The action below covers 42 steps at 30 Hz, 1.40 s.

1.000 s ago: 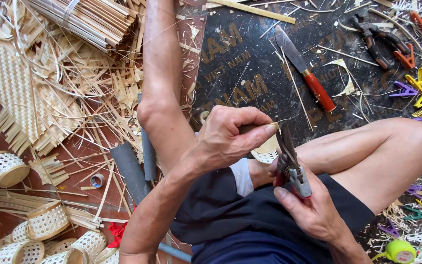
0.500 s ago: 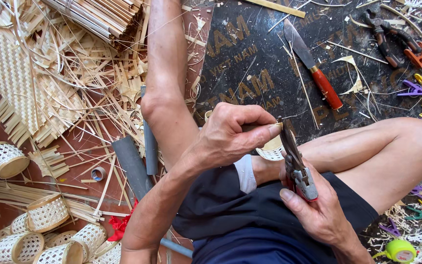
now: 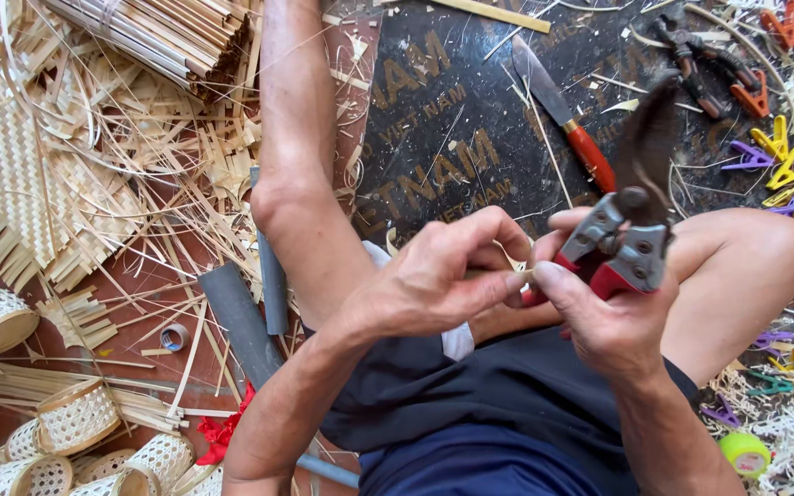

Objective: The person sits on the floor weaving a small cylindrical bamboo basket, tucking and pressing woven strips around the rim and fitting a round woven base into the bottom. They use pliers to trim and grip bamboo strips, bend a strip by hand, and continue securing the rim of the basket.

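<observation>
A thin pale bamboo strip (image 3: 515, 266) is being pinched between the fingertips of both hands over the person's lap, the left hand (image 3: 438, 280) closing on it. The right hand (image 3: 599, 312) is also gripping steel shears (image 3: 631, 216) with red handles. A red-handled knife (image 3: 562, 119) is lying on the dark mat (image 3: 434, 119) beyond, with woven baskets (image 3: 75, 418) sitting near the floor's lower left corner.

The shears (image 3: 631, 234) at centre have red handles and grey metal. At one o'clock a knife (image 3: 567, 124) shows an orange-red handle. Purple and yellow clips (image 3: 783, 165) lie at two o'clock; pale woven baskets (image 3: 75, 418) at eight.
</observation>
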Each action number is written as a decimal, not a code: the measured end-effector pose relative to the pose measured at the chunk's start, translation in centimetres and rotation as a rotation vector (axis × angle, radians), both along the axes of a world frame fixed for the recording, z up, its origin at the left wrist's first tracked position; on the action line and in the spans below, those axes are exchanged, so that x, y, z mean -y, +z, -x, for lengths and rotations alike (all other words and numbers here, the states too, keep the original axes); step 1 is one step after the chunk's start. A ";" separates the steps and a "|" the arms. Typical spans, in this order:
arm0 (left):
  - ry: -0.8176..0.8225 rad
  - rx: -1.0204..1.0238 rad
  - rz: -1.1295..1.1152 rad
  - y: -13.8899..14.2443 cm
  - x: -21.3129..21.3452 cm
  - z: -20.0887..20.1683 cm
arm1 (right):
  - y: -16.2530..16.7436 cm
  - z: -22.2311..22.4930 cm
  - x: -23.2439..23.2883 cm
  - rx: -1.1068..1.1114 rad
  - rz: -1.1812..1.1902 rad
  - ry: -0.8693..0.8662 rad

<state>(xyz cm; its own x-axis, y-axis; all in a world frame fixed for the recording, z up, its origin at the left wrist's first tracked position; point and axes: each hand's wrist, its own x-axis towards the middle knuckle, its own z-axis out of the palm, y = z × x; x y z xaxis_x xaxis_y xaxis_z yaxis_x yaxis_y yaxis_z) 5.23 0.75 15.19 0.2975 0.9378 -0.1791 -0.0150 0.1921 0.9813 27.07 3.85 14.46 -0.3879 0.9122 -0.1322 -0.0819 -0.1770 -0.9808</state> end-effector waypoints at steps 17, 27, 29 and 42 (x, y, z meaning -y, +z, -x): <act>0.479 1.275 -0.073 -4.7 1.6 4.9 | -8.9 -4.2 0.2 -0.398 0.040 -0.232; 0.352 0.283 -0.194 3.8 1.2 2.3 | -3.7 -4.0 1.1 0.157 -0.137 0.202; 0.254 0.142 -0.227 3.6 0.8 1.7 | -2.5 -4.4 1.5 0.078 -0.078 0.320; 0.175 -0.272 -0.266 3.2 0.0 0.9 | 1.1 -3.0 3.1 0.306 -0.165 0.407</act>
